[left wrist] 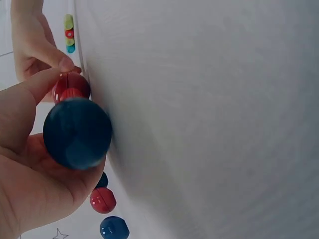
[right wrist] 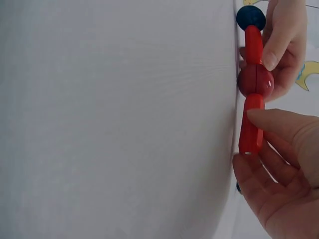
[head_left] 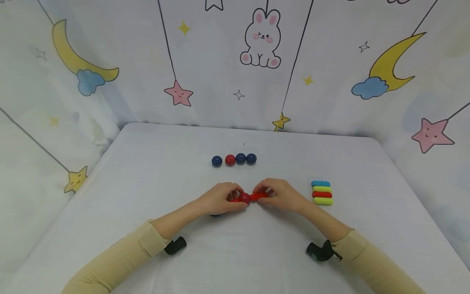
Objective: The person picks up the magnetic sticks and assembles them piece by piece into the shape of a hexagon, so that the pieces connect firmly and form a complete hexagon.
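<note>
Over the middle of the table, both hands hold a joined row of toy pieces: a blue ball, a red rod, a red ball and a second red rod. My left hand grips the row at the red ball, its thumb against the ball's near side. With thumb and fingers, my right hand pinches the second rod, which meets the ball's right side. In the head view the left hand mostly hides the blue ball and first rod; the left wrist view shows the blue ball close up.
Behind the hands, several loose balls lie in a row, with a red ball among blue ones like this blue ball. Right of the right hand, blue, yellow-green and red rods lie stacked side by side on the white table.
</note>
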`<control>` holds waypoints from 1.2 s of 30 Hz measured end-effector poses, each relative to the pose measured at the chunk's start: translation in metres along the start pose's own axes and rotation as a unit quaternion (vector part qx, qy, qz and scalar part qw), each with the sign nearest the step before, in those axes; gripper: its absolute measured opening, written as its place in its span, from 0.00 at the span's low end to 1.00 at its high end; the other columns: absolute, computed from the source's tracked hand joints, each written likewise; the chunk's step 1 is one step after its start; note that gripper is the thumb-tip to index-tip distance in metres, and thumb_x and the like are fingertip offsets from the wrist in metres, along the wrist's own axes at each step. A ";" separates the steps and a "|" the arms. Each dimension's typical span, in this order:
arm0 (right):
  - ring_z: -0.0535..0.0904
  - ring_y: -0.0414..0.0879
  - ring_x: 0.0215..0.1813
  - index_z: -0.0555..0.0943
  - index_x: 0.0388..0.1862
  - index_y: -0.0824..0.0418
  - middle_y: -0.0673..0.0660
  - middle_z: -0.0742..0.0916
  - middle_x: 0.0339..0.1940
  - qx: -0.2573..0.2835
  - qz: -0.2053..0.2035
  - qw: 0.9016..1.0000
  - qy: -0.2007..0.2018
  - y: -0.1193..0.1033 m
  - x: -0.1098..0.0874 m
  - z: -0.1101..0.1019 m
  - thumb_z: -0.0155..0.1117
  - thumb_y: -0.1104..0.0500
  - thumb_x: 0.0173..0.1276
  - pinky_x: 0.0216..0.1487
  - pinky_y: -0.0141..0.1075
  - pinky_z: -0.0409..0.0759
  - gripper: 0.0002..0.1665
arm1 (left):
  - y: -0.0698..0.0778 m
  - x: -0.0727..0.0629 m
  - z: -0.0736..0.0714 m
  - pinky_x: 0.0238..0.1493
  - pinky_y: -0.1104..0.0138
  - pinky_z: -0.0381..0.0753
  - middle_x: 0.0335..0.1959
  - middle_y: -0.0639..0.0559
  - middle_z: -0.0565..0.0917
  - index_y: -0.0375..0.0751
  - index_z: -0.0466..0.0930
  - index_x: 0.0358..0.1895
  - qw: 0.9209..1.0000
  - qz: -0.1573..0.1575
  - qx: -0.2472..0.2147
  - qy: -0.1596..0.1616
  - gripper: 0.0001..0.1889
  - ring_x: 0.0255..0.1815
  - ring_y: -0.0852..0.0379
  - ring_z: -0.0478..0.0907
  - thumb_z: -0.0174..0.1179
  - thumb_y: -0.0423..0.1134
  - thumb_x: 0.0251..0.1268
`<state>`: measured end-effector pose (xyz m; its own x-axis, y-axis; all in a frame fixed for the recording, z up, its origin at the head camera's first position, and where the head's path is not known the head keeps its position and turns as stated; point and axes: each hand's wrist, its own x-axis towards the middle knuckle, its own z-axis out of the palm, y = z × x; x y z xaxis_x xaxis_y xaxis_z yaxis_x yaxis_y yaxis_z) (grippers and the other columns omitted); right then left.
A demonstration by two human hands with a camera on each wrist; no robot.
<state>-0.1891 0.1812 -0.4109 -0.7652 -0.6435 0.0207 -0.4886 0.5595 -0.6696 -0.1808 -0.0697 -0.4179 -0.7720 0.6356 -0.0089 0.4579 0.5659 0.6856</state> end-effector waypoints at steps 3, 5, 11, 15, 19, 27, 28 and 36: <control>0.79 0.45 0.48 0.82 0.50 0.57 0.50 0.85 0.44 0.005 0.001 1.000 0.002 -0.001 0.001 0.002 0.70 0.62 0.63 0.50 0.37 0.80 0.16 | 0.003 0.002 0.001 0.38 0.70 0.76 0.37 0.56 0.79 0.41 0.80 0.51 1.000 0.006 0.020 0.016 0.19 0.38 0.60 0.75 0.67 0.46 0.62; 0.79 0.45 0.48 0.82 0.50 0.57 0.50 0.85 0.45 0.009 0.001 1.000 0.003 -0.003 0.002 0.003 0.70 0.62 0.63 0.50 0.37 0.80 0.16 | 0.005 0.003 0.002 0.38 0.70 0.76 0.37 0.57 0.80 0.42 0.81 0.51 0.999 0.008 0.033 0.024 0.18 0.38 0.60 0.75 0.67 0.47 0.62; 0.79 0.44 0.48 0.82 0.50 0.57 0.50 0.85 0.44 0.017 0.001 1.000 0.005 -0.008 0.005 0.005 0.71 0.63 0.62 0.50 0.36 0.80 0.16 | 0.011 0.006 0.003 0.33 0.69 0.74 0.31 0.58 0.79 0.43 0.84 0.43 0.997 0.002 0.060 0.045 0.13 0.33 0.59 0.74 0.66 0.47 0.62; 0.79 0.44 0.47 0.82 0.49 0.57 0.49 0.85 0.44 0.034 0.017 0.999 0.008 -0.005 0.008 0.005 0.69 0.61 0.65 0.51 0.37 0.80 0.14 | 0.013 0.006 0.003 0.29 0.69 0.72 0.28 0.59 0.78 0.45 0.84 0.39 0.996 -0.018 0.069 0.050 0.09 0.30 0.60 0.72 0.67 0.46 0.62; 0.79 0.46 0.48 0.82 0.51 0.57 0.50 0.85 0.45 0.055 0.072 0.994 0.053 0.004 0.019 0.000 0.65 0.58 0.69 0.52 0.40 0.79 0.13 | 0.013 0.005 0.003 0.28 0.69 0.71 0.25 0.60 0.77 0.46 0.85 0.38 0.996 -0.032 0.068 0.050 0.08 0.29 0.61 0.72 0.67 0.46 0.62; 0.75 0.52 0.58 0.72 0.64 0.56 0.57 0.77 0.62 0.126 0.206 0.958 0.156 0.019 0.054 -0.014 0.64 0.55 0.69 0.56 0.45 0.77 0.26 | 0.011 0.005 0.002 0.29 0.69 0.72 0.25 0.61 0.76 0.47 0.85 0.39 0.996 -0.040 0.063 0.045 0.09 0.28 0.61 0.72 0.67 0.47 0.61; 0.75 0.53 0.59 0.71 0.65 0.57 0.58 0.76 0.63 0.126 0.208 0.957 0.157 0.020 0.058 -0.015 0.65 0.55 0.68 0.56 0.46 0.77 0.28 | 0.010 0.006 0.003 0.29 0.69 0.72 0.24 0.62 0.77 0.47 0.85 0.39 0.996 -0.041 0.063 0.044 0.09 0.28 0.61 0.72 0.67 0.47 0.62; 0.75 0.54 0.58 0.72 0.65 0.59 0.60 0.78 0.61 0.084 0.192 0.967 0.147 0.026 0.081 -0.013 0.68 0.58 0.64 0.50 0.44 0.77 0.31 | 0.009 0.006 0.003 0.28 0.69 0.71 0.24 0.61 0.77 0.47 0.85 0.39 0.996 -0.039 0.062 0.046 0.09 0.27 0.61 0.72 0.67 0.47 0.61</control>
<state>-0.2691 0.1506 -0.4167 -0.9746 -0.2158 -0.0602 -0.0887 0.6184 -0.7808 -0.1798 -0.0591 -0.4139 -0.8417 0.5398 0.0129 0.4424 0.6758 0.5895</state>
